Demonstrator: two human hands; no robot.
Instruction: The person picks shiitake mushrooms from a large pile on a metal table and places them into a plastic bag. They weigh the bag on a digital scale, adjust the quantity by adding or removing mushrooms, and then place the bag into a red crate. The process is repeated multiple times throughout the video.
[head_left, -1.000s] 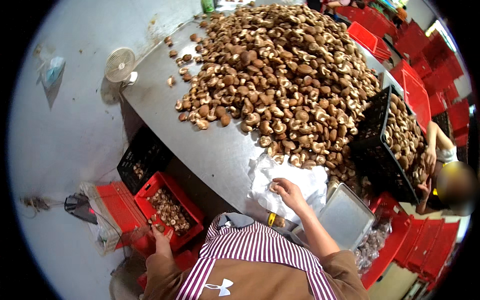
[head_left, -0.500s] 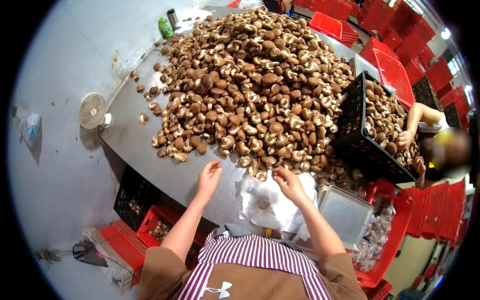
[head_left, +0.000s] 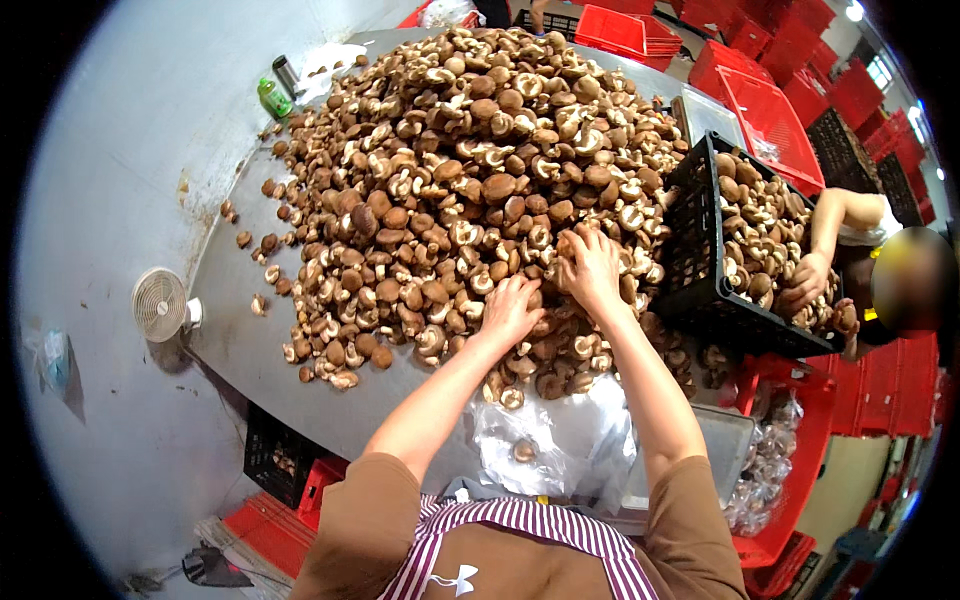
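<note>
A large heap of brown-capped shiitake mushrooms with pale stems covers much of the metal table. My left hand rests on the near slope of the heap, its bent fingers apart among the mushrooms. Just beyond it to the right, my right hand lies palm down on the heap with fingers spread; the fingertips are partly hidden. I cannot see a mushroom held in either. Between my forearms and my body lies a clear plastic bag, with a single mushroom showing on it.
At right, a person's hand touches mushrooms in a tilted black crate. A shallow metal tray sits by my right arm, beside a red crate of bagged mushrooms. A small fan and a green bottle stand left.
Both my hands have moved forward from above the table's near side onto the mushroom heap. The view has shifted slightly. At right, the person's hand remains at the black crate.
</note>
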